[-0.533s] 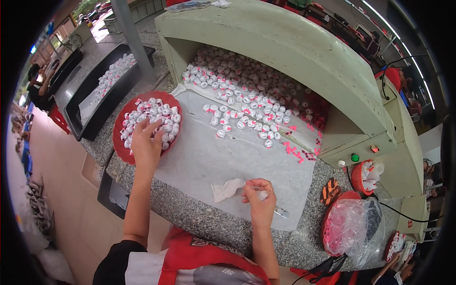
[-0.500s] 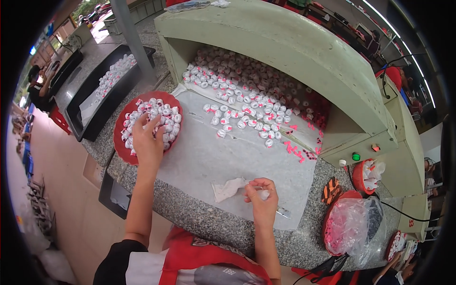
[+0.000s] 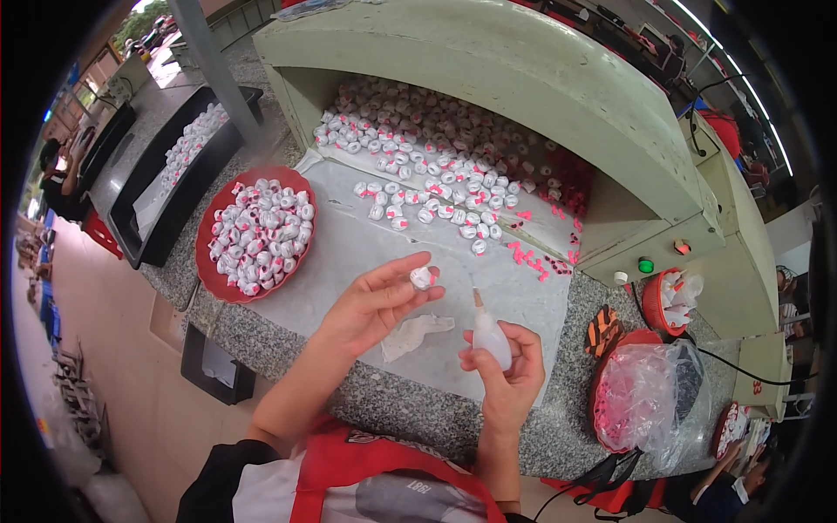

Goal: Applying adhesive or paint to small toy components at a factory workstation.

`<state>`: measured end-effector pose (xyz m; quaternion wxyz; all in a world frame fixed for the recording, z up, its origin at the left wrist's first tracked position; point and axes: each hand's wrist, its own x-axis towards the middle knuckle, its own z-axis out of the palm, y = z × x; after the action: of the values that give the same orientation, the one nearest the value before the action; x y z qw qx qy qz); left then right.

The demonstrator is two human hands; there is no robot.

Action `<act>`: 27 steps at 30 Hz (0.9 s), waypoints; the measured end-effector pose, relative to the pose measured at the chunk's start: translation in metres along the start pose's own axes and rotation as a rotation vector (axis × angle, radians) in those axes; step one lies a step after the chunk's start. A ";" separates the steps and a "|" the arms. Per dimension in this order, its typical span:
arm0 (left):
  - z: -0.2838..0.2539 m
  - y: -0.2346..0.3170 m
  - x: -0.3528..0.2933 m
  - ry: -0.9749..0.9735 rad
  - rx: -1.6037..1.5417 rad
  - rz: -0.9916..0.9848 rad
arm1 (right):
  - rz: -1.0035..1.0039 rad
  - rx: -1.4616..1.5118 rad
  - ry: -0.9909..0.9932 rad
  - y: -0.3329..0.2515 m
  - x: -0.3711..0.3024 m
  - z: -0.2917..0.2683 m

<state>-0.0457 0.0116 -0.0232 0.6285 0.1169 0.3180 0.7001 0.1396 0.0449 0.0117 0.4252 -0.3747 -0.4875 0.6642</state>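
My left hand (image 3: 370,305) is raised above the worktop, pinching one small round white piece with pink bits (image 3: 422,278) between thumb and fingers. To its right, my right hand (image 3: 513,375) is wrapped round a small translucent squeeze bottle (image 3: 492,342), its narrow nozzle pointing up and away from me. A crumpled white cloth (image 3: 408,336) lies on the pale sheet (image 3: 336,240) between and below the hands. At the left stands a red scalloped bowl (image 3: 207,266), heaped with similar white pieces (image 3: 261,228). More of them, with loose pink bits (image 3: 526,257), are spread over the sheet's far part.
A pale green arched housing (image 3: 488,70) spans the back, many white pieces under it. Its right end carries a lit green button (image 3: 645,265). At the right are a small red tub (image 3: 656,305), a plastic-covered red bowl (image 3: 602,383) and an orange-black striped object (image 3: 603,331).
My left hand has left the red bowl and come to the middle with one white piece. My right hand has moved slightly away from the cloth, turning the bottle so its nozzle points up.
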 end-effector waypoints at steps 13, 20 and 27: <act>0.044 -0.024 -0.022 -0.035 0.455 0.287 | -0.623 -0.549 0.161 -0.011 -0.027 -0.009; 0.046 -0.022 -0.025 -0.048 0.455 0.285 | -0.712 -0.615 0.179 -0.008 -0.023 -0.010; 0.045 -0.024 -0.025 -0.072 0.466 0.288 | -0.711 -0.600 0.164 -0.009 -0.021 -0.009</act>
<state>0.0034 0.0019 0.0036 0.4894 0.3270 0.4281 0.6858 0.1571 0.0293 0.0203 0.5362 -0.3421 -0.7208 0.2754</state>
